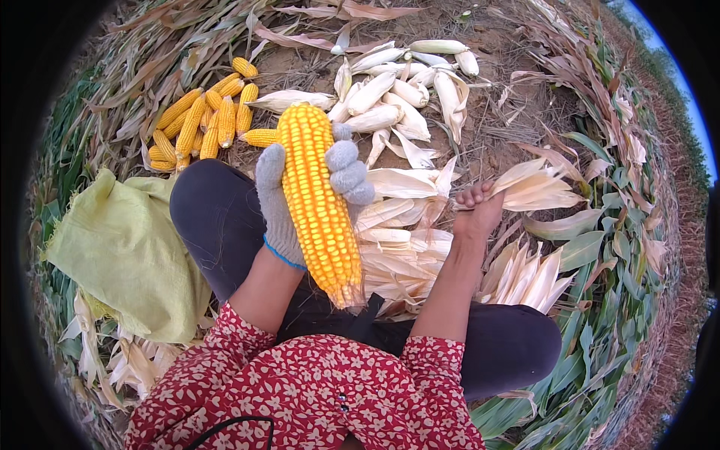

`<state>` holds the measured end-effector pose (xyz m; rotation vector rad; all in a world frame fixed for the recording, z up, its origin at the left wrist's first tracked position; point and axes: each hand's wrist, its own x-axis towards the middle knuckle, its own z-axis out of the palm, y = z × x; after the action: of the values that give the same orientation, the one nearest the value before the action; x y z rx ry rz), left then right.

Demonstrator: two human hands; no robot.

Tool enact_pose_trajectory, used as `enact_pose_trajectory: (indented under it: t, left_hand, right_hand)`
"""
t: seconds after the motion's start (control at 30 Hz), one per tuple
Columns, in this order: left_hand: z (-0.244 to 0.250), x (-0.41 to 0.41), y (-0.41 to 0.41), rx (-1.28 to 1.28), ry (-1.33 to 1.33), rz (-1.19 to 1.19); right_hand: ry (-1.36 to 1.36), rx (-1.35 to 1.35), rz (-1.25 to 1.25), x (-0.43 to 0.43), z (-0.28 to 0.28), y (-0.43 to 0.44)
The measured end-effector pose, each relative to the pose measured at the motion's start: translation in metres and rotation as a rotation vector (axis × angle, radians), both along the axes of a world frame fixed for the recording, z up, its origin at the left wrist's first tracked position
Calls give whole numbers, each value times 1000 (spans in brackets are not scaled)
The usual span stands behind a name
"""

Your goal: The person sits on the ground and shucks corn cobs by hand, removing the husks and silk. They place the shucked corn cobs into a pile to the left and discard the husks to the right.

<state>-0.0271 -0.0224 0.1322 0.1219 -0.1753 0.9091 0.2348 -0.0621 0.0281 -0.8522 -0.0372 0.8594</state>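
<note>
My left hand (284, 208), in a grey knitted glove with a blue cuff edge, grips a husked yellow corn cob (320, 208) above my lap. The cob's silky, narrower end points down towards my body. My bare right hand (480, 205) is closed around the gathered end of pale, dry corn husks (537, 188), which fan out to the right. Between my arms, in front of my crossed legs, lies a layer of loose pale husks (405, 253). Another bundle of husks (526, 278) rests by my right knee.
Husked yellow cobs (191, 126) are heaped at the upper left. Cobs in pale husks (374, 93) lie piled on the soil ahead. A yellow-green woven sack (129, 259) lies beside my left knee. Dry stalks and leaves (590, 73) ring the spot, with green leaves (585, 349) at the right.
</note>
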Motion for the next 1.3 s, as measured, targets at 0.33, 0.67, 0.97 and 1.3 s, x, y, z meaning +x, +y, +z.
enact_pose_trajectory:
  t: [0.33, 0.67, 0.97, 1.3]
  left_hand:
    - [78, -199, 175, -179, 175, 815]
    - [-103, 69, 150, 50, 1206, 334]
    - [-248, 149, 94, 1275, 2208, -339]
    - [-194, 133, 63, 1518, 2111, -117]
  right_hand:
    - [-1568, -626, 777, -81, -59, 49]
    - [-1667, -879, 1428, -82, -130, 12]
    - [-1195, -703, 1459, -105, -152, -28]
    - [445, -408, 251, -14, -155, 12]
